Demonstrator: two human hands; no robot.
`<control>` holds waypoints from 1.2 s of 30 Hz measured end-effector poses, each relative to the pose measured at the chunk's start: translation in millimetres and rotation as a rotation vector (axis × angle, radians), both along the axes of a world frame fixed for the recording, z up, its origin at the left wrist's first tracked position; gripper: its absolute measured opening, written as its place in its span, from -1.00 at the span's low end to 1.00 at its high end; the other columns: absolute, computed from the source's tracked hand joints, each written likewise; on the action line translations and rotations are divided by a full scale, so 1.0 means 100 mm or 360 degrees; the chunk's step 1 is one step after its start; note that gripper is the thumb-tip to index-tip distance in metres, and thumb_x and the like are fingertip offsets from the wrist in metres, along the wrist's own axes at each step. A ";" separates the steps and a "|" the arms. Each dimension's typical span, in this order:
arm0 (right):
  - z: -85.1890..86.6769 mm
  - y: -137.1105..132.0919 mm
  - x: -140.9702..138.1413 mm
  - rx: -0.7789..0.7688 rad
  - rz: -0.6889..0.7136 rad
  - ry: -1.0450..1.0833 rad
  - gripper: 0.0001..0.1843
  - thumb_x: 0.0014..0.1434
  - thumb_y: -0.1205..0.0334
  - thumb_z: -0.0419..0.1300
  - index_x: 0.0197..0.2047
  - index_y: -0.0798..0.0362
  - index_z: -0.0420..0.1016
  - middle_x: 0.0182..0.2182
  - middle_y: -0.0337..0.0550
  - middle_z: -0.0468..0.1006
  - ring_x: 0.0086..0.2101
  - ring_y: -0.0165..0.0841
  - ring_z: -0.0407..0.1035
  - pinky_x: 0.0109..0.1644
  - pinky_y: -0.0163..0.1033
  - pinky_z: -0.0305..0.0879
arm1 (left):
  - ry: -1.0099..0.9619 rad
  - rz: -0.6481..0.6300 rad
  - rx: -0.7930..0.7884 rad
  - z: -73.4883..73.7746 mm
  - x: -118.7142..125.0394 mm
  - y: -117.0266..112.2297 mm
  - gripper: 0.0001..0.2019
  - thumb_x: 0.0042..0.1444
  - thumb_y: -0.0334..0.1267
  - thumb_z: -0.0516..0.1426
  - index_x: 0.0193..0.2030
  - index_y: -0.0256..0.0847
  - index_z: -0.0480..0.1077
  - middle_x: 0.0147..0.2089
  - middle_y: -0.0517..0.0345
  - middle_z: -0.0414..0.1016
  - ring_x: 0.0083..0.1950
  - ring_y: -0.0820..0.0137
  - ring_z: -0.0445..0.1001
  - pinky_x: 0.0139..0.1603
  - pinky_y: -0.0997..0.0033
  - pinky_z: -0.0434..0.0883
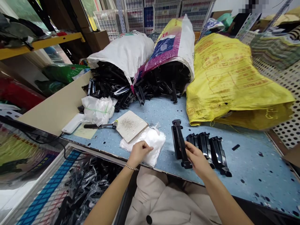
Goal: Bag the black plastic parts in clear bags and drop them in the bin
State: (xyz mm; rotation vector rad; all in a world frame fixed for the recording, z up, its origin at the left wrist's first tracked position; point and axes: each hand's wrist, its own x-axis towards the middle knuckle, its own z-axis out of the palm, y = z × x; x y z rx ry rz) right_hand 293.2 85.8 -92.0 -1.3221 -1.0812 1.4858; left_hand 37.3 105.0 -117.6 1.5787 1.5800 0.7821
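Observation:
My right hand (pixel 196 157) is closed around a long black plastic part (pixel 179 143), holding it upright on its narrow side above the blue table. Several similar black parts (pixel 219 154) stand in a row just to the right of that hand. My left hand (pixel 140 152), wearing a beaded bracelet, has its fingers pinched together over a flat stack of thin white plastic bags (pixel 152 142). Whether a bag is caught between those fingertips I cannot make out. A square tile (pixel 138 129) with many tiny bits on it partly covers the stack.
A black-handled tool (pixel 93 126) lies left of the tile, near a bundle of white bags (pixel 98 109) and a white device (pixel 73 123). Behind, two white sacks (pixel 126 53) spill black parts; a yellow sack (pixel 234 78) lies right. A filled crate (pixel 89 184) is below left.

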 end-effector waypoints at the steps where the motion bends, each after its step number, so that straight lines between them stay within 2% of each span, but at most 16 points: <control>1: 0.03 0.00 -0.07 -0.0063 -0.0011 0.0172 -0.60 -0.05 -0.05 0.34 -0.18 -0.02 0.51 -0.40 -0.25 0.53 -0.33 -0.31 0.40 -0.23 -0.23 0.32 | -0.0049 -0.0011 -0.0040 -0.01 -0.04 0.01 -0.75 0.02 -0.16 0.13 -0.59 -0.22 0.32 -0.60 0.28 0.30 -0.54 0.46 0.28 -0.49 0.47 0.25; 4: 0.06 0.03 -0.38 -0.0187 -0.0070 0.0656 -0.71 -0.06 0.00 0.37 -0.35 0.00 0.51 -0.47 -0.29 0.50 -0.38 -0.35 0.38 -0.23 -0.19 0.35 | -0.0150 -0.0022 -0.0102 -0.02 -0.06 0.03 -0.75 0.01 -0.13 0.12 -0.56 -0.25 0.37 -0.62 0.29 0.31 -0.57 0.49 0.27 -0.53 0.50 0.23; 7: -0.04 0.12 -0.74 -0.0278 -0.0171 0.0997 -0.72 -0.10 0.01 0.39 -0.40 0.00 0.49 -0.45 -0.28 0.52 -0.36 -0.33 0.40 -0.19 -0.10 0.39 | -0.0165 0.0041 -0.0066 -0.01 -0.02 0.02 -0.82 -0.05 -0.19 0.17 -0.54 -0.24 0.35 -0.59 0.28 0.34 -0.56 0.48 0.29 -0.51 0.50 0.27; 10: -0.17 0.19 -0.98 -0.0330 -0.0283 0.0980 -0.68 -0.17 0.03 0.42 -0.41 0.02 0.49 -0.49 -0.30 0.51 -0.43 -0.37 0.38 -0.26 -0.18 0.39 | -0.0127 0.0131 0.0055 0.07 -0.03 -0.03 -0.92 -0.01 -0.31 0.13 -0.49 -0.22 0.33 -0.49 0.21 0.40 -0.44 0.41 0.37 -0.36 0.42 0.36; 13: -0.20 0.14 -0.95 -0.0333 -0.0319 0.0920 -0.67 -0.18 0.07 0.44 -0.36 0.04 0.50 -0.53 -0.32 0.49 -0.51 -0.42 0.35 -0.38 -0.30 0.35 | 0.0194 0.0015 0.0365 0.16 -0.11 -0.08 -0.84 0.05 -0.47 0.03 -0.42 -0.20 0.39 -0.18 0.01 0.50 -0.12 0.26 0.42 -0.04 0.18 0.38; 15: -0.16 0.00 -0.80 -0.0408 -0.0196 0.0989 -0.70 -0.12 0.10 0.42 -0.33 0.05 0.51 -0.52 -0.29 0.51 -0.50 -0.42 0.36 -0.43 -0.34 0.32 | 0.0508 -0.0136 0.0567 0.19 -0.15 -0.08 -0.74 0.07 -0.54 -0.03 -0.32 -0.21 0.45 -0.02 -0.08 0.47 0.00 0.19 0.39 0.07 0.06 0.35; 17: -0.12 -0.19 -0.63 -0.0606 0.0048 0.1106 -0.72 -0.03 0.11 0.37 -0.27 0.06 0.53 -0.44 -0.20 0.55 -0.43 -0.38 0.41 -0.46 -0.36 0.31 | 0.0623 -0.0234 0.0645 0.18 -0.18 -0.05 -0.63 0.06 -0.59 -0.06 -0.11 -0.24 0.44 0.06 -0.12 0.43 0.07 0.18 0.38 0.11 0.04 0.36; 20: -0.15 -0.43 -0.49 -0.1005 0.0382 0.1278 -0.70 0.06 0.16 0.31 -0.15 0.13 0.51 -0.27 -0.04 0.57 -0.32 -0.38 0.45 -0.47 -0.42 0.32 | 0.0435 -0.0293 0.0630 0.16 -0.21 -0.03 -0.45 0.04 -0.61 -0.09 0.18 -0.24 0.27 0.17 -0.10 0.34 0.21 0.24 0.30 0.21 0.10 0.33; 24: -0.34 -0.41 -0.60 -0.1256 0.0504 0.1447 -0.62 0.06 0.09 0.30 -0.14 0.20 0.48 -0.39 -0.13 0.54 -0.48 -0.56 0.34 -0.56 -0.57 0.21 | 0.0296 -0.0400 0.0626 0.22 -0.12 -0.25 -0.38 0.11 -0.58 -0.11 0.33 -0.18 0.08 0.30 -0.10 0.17 0.33 0.23 0.16 0.31 0.10 0.23; 25: -0.38 -0.36 -0.65 -0.1194 0.0472 0.1390 -0.62 0.04 0.06 0.31 -0.18 0.19 0.49 -0.43 -0.16 0.52 -0.51 -0.57 0.31 -0.56 -0.56 0.19 | 0.0292 -0.0485 0.0637 0.26 -0.07 -0.35 -0.37 0.12 -0.58 -0.12 0.35 -0.17 0.03 0.32 -0.09 0.15 0.34 0.23 0.14 0.31 0.10 0.22; 27: -0.40 -0.28 -0.75 -0.0844 0.0334 0.1073 -0.67 0.02 0.04 0.31 -0.30 0.15 0.49 -0.48 -0.20 0.49 -0.52 -0.53 0.29 -0.55 -0.49 0.22 | 0.0285 -0.0703 0.0650 0.33 0.08 -0.55 -0.33 0.12 -0.59 -0.13 0.38 -0.15 -0.06 0.35 -0.07 0.10 0.35 0.24 0.12 0.30 0.14 0.24; 30: -0.26 -0.29 -0.84 -0.0261 0.0159 0.0544 -0.80 0.00 0.13 0.30 -0.41 0.12 0.49 -0.49 -0.23 0.49 -0.43 -0.41 0.33 -0.38 -0.34 0.32 | 0.0242 -0.0866 0.0562 0.51 0.23 -0.78 -0.29 0.05 -0.62 -0.11 0.36 -0.15 -0.04 0.36 -0.04 0.09 0.33 0.27 0.16 0.28 0.21 0.27; 31: -0.18 -0.33 -0.84 -0.0123 0.0217 0.0395 -0.84 0.01 0.18 0.29 -0.39 0.11 0.51 -0.45 -0.23 0.51 -0.38 -0.37 0.35 -0.29 -0.30 0.34 | 0.0207 -0.0867 0.0498 0.60 0.23 -0.83 -0.31 0.01 -0.63 -0.09 0.32 -0.16 0.06 0.32 -0.03 0.16 0.30 0.29 0.21 0.26 0.25 0.28; 33: 0.00 -0.42 -0.78 0.0070 0.0569 0.0163 -0.81 0.03 0.25 0.25 -0.23 0.08 0.54 -0.32 -0.20 0.56 -0.26 -0.31 0.39 -0.14 -0.23 0.34 | 0.0145 -0.0844 0.0309 0.80 0.11 -0.93 -0.42 -0.02 -0.61 -0.06 0.14 -0.13 0.28 0.17 0.04 0.34 0.18 0.34 0.33 0.20 0.36 0.32; 35: 0.14 -0.47 -0.61 0.0256 0.1004 -0.0095 -0.69 0.12 0.27 0.17 -0.05 0.02 0.51 -0.17 -0.16 0.57 -0.17 -0.27 0.41 -0.07 -0.18 0.35 | 0.0182 -0.0816 0.0050 0.96 -0.15 -1.05 -0.55 -0.02 -0.57 -0.04 -0.05 -0.09 0.39 0.01 0.13 0.45 0.05 0.37 0.41 0.10 0.44 0.35; 36: 0.18 -0.45 -0.49 0.0348 0.1095 -0.0254 -0.65 0.16 0.28 0.11 0.02 -0.02 0.48 -0.10 -0.14 0.55 -0.13 -0.27 0.42 -0.03 -0.15 0.36 | 0.0262 -0.0808 -0.0116 0.98 -0.32 -1.13 -0.59 -0.03 -0.56 -0.03 -0.11 -0.08 0.42 -0.05 0.16 0.48 0.00 0.37 0.43 0.04 0.46 0.36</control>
